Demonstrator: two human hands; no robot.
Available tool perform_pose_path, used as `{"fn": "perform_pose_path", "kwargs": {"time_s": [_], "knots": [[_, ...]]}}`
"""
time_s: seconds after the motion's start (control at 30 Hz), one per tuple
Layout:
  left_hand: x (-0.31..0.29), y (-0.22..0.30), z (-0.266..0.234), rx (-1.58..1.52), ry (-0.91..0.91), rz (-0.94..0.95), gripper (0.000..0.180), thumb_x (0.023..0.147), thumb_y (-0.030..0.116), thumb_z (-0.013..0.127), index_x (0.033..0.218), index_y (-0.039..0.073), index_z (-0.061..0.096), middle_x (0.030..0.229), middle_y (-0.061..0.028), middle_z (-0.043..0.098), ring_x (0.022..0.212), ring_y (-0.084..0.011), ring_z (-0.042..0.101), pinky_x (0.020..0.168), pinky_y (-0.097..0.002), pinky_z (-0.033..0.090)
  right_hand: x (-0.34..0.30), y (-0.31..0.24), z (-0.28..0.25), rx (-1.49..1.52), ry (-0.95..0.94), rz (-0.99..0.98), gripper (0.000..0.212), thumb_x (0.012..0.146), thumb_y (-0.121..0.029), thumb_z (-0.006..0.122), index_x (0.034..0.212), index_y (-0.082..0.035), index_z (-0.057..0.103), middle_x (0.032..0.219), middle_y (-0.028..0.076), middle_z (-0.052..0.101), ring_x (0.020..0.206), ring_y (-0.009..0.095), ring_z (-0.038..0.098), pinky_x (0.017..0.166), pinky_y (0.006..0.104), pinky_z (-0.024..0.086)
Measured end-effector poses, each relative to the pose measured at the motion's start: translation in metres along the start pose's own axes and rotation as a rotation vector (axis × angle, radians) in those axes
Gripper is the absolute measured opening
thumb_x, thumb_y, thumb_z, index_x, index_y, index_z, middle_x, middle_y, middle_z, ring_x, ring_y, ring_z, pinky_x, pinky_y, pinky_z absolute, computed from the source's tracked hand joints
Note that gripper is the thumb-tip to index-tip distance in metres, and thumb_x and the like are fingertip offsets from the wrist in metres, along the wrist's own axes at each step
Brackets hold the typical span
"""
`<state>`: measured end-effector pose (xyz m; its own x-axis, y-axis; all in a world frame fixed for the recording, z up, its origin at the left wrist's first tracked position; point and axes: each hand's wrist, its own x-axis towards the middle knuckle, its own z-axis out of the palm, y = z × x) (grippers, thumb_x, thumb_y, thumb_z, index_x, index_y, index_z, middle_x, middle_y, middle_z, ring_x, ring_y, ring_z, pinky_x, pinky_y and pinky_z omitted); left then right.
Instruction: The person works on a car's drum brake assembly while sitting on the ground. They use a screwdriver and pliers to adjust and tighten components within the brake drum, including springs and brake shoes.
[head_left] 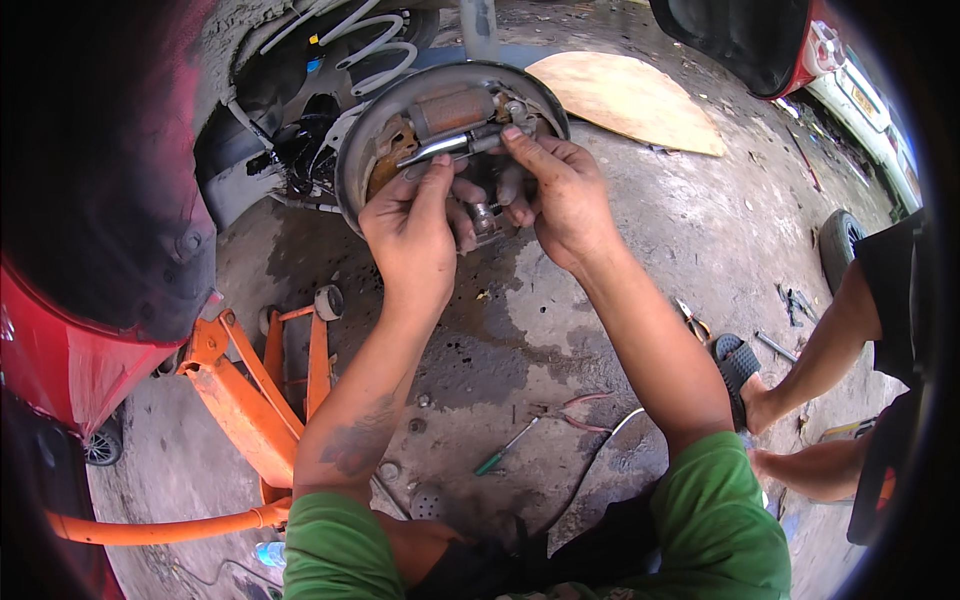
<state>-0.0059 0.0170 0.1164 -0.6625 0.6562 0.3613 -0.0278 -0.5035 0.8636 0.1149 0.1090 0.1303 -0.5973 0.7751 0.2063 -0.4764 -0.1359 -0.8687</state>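
Tool (437,149), slim and silver, lies across the front of the brake (352,150), tilted up toward the right. Left hand (415,220) pinches it under the thumb; right hand (565,190) clamps its darker end. Lower fingertips sit partly in shadow. Screwdriver (505,448) and pliers (575,412) lie on the floor (560,310), near each other; an orange jack (245,410) stands left.
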Motion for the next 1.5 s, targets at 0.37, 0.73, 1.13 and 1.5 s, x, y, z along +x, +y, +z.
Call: {"fn": "perform_pose_path", "kwargs": {"time_s": [0.37,0.73,1.13,1.5], "knots": [[0.001,0.073,-0.029,0.337,0.092,0.417,0.025,0.101,0.019,0.065,0.094,-0.005,0.071,0.068,-0.0101,0.068,0.044,-0.0094,0.052,0.039,-0.0225,0.037,0.000,-0.015,-0.056,-0.620,-0.016,-0.132,0.025,0.103,-0.023,0.064,0.112,0.000,0.064,0.082,0.009,0.068,0.060,0.013,0.061,0.059,0.0277,0.051],[-0.011,0.034,-0.010,0.288,0.033,0.126,0.026,0.102,0.019,0.066,0.094,-0.006,0.072,0.071,-0.0134,0.070,0.042,-0.0082,0.049,0.039,-0.0225,0.036,0.034,-0.009,-0.052,-0.739,0.152,-0.563,0.056,0.081,-0.020,0.086,0.127,0.002,0.065,0.113,0.015,0.071,0.104,0.026,0.068,0.092,0.0378,0.054],[-0.014,0.005,0.005,0.096,0.085,0.161,0.028,0.103,0.020,0.064,0.099,-0.007,0.071,0.075,-0.0147,0.072,0.044,-0.0078,0.051,0.040,-0.0224,0.037,-0.009,0.017,-0.012,-0.668,0.046,-0.451,0.024,0.097,-0.023,0.074,0.095,0.000,0.074,0.067,0.000,0.065,0.056,0.008,0.056,0.052,0.0258,0.043],[0.003,0.005,-0.008,0.022,0.178,-0.028,0.025,0.101,0.019,0.065,0.096,-0.004,0.071,0.073,-0.0129,0.070,0.043,-0.0087,0.051,0.038,-0.0219,0.033,0.001,0.006,0.016,-0.129,0.057,-0.031,0.032,0.100,-0.026,0.069,0.081,-0.001,0.070,0.055,-0.001,0.055,0.043,0.006,0.044,0.041,0.0252,0.031]]}}
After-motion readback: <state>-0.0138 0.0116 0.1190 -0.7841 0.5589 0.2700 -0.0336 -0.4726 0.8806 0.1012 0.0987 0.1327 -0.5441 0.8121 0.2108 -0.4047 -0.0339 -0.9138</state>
